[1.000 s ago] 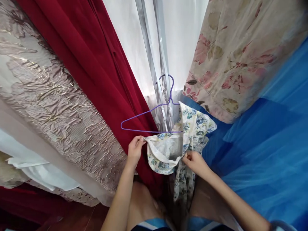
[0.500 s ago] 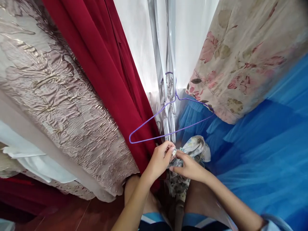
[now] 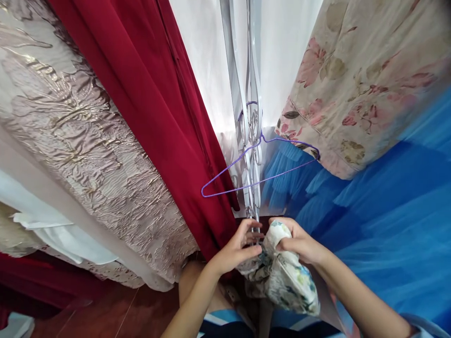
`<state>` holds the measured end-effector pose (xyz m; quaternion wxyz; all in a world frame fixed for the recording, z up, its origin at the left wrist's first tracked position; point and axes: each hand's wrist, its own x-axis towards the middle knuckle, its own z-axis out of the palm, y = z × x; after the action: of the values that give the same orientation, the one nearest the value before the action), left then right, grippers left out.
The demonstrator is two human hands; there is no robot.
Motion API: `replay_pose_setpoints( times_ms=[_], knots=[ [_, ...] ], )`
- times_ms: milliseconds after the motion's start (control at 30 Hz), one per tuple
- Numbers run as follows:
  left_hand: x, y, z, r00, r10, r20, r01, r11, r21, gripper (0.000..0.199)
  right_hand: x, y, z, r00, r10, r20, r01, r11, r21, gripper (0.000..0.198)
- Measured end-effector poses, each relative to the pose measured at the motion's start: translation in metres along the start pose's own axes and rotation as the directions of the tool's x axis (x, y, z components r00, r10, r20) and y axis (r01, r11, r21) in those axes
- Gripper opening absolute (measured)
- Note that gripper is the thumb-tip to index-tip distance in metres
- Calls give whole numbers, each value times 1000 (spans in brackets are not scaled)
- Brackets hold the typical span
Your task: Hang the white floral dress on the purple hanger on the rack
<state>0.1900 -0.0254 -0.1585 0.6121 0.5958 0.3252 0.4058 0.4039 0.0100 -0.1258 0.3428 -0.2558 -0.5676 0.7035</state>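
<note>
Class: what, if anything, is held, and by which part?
The right hand grips the floral cloth by its bunched upper end; whether the left hand grips it too cannot be told.

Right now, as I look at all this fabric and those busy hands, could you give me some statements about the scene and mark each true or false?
1. The right hand grips the floral-print cloth. True.
2. The purple hanger appears above both hands in the picture. True.
3. The floral-print cloth is draped over the purple hanger. False: it is bunched at the hands.
4. The left hand is clenched in a fist. False: its thumb and fingers are apart.
5. Blue fabric fills the picture's lower right. True.
</note>
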Motion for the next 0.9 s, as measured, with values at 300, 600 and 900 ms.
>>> replay_pose_setpoints(
  times_ms=[300, 600, 900],
  knots=[
    [-23, -23, 16, 966, -249, 72, 211, 918, 336, 40, -5, -62, -20, 726, -670, -159, 495, 668, -556, 19],
    [-47, 15, -41, 936, -294, -195, 344, 643, 684, 18, 3, -68, -50, 391, -886, -250, 379, 402, -833, 19],
    [-81, 70, -26, 849, -472, 238, 436, 880, 189, 58, 9, -60, -102, 388, -788, -479, 208, 581, -787, 17]
  ],
)
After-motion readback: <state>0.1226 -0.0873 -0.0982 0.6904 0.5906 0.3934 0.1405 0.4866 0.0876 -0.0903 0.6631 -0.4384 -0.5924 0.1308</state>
